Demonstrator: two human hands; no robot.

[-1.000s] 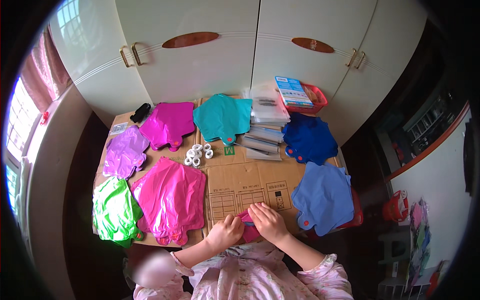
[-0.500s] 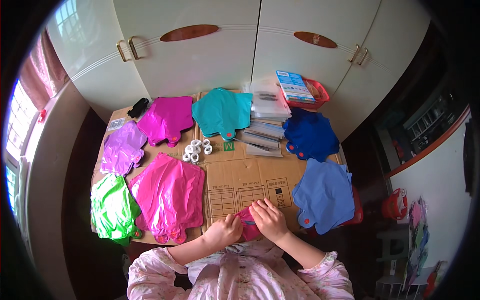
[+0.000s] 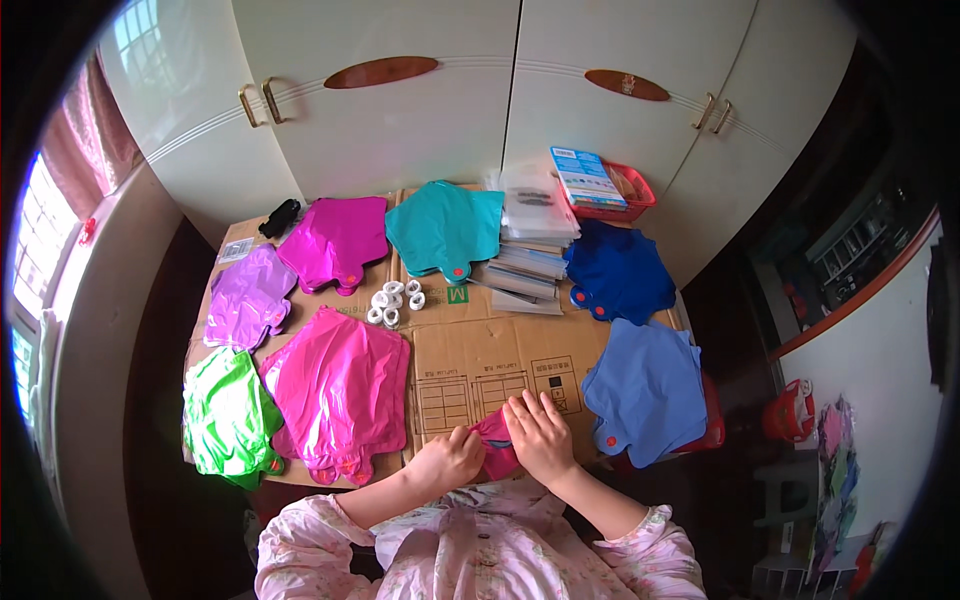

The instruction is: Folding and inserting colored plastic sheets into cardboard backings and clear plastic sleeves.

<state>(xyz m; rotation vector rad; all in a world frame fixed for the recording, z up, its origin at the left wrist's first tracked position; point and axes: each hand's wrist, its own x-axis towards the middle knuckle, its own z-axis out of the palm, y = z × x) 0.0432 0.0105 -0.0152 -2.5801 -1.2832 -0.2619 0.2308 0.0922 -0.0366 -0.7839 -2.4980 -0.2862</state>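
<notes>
A folded pink foil balloon (image 3: 501,460) lies at the front edge of the cardboard, just in front of my body. My left hand (image 3: 452,459) is closed on its left side, knuckles up. My right hand (image 3: 541,437) lies on its right part with fingers stretched out flat, pointing away from me; the thumb is mostly hidden. A bit of blue-grey shows among the pink folds. Left of my hands sits a stack of flat bright pink foil balloons (image 3: 335,390), with red-dotted tabs toward me.
Cardboard (image 3: 470,345) covers the table. Around it lie green (image 3: 228,415), lilac (image 3: 248,295), magenta (image 3: 335,240), teal (image 3: 445,228), dark blue (image 3: 622,270) and light blue balloons (image 3: 645,390). White ribbon rolls (image 3: 390,300), clear bags (image 3: 535,205) and a red basket (image 3: 640,200) stand toward the back.
My right hand's fingers have straightened and spread a little over the folded pink balloon. My left hand keeps its place and grip.
</notes>
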